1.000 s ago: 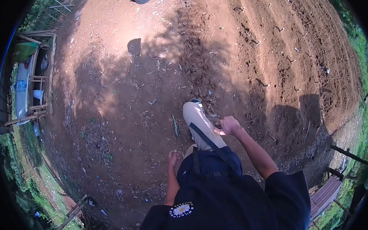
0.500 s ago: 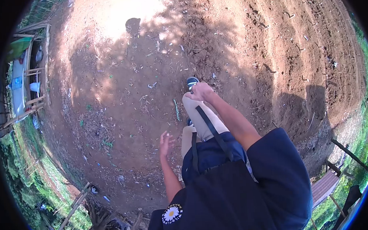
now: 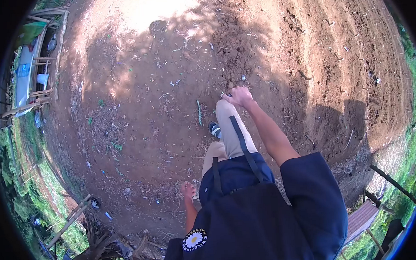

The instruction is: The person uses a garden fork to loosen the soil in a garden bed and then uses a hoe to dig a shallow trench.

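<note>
Head view: left hand (image 3: 188, 190) swings back, fingers curled, shoe (image 3: 215, 129) ahead, apparently mid-stride; right hand (image 3: 240, 96), grip unclear.

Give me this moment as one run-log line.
left hand: low beside dark shirt, contents unclear | right hand: near trousers, grip unclear | shoe: one visible | soil: furrowed at picture right

bright daylight | glare bleaching upper soil (image 3: 161, 9) | dappled shadow (image 3: 168, 66) mid-frame | fisheye bending, black corners
</note>
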`<action>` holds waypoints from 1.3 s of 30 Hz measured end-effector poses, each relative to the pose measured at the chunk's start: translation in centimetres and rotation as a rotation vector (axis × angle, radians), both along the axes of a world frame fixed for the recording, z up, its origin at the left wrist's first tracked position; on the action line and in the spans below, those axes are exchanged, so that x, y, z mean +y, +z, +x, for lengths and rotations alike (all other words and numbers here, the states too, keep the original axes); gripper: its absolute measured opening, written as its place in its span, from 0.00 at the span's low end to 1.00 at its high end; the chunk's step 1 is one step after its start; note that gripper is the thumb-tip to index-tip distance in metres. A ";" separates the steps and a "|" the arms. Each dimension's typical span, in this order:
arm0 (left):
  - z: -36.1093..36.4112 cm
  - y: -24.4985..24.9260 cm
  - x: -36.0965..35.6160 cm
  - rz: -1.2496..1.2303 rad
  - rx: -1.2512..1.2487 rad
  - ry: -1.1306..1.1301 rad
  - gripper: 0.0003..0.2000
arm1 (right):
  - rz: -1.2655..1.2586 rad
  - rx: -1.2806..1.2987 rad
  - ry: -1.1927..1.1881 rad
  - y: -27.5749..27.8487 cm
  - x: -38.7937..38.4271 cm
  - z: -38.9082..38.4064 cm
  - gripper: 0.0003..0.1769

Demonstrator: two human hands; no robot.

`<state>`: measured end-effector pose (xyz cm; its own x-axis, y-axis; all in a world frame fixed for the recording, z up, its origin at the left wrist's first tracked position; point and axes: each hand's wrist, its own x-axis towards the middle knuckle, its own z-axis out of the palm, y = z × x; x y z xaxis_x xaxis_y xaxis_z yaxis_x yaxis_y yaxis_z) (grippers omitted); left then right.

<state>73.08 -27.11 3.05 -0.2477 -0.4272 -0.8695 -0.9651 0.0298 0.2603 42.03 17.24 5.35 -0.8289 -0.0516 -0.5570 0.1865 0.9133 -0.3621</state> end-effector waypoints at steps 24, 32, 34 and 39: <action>-11.8 -0.6 8.6 0.167 0.114 -0.173 0.19 | -0.039 0.118 0.003 -0.2 0.3 0.2 0.31; -15.8 -2.9 14.7 0.182 0.022 -0.185 0.20 | -0.044 0.106 -0.043 -0.4 3.4 -0.6 0.27; -16.6 -2.5 15.9 0.197 0.022 -0.232 0.20 | -0.034 0.058 -0.044 -0.3 4.4 0.3 0.29; -20.5 -0.4 18.0 0.251 0.147 -0.270 0.20 | 0.003 0.109 -0.013 -2.5 5.2 0.6 0.27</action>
<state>52.58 -9.08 2.60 -0.4518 -0.1085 -0.8855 -0.8831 0.1952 0.4267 42.62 22.43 2.81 -0.8852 -0.0387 -0.4636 0.1580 0.9123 -0.3778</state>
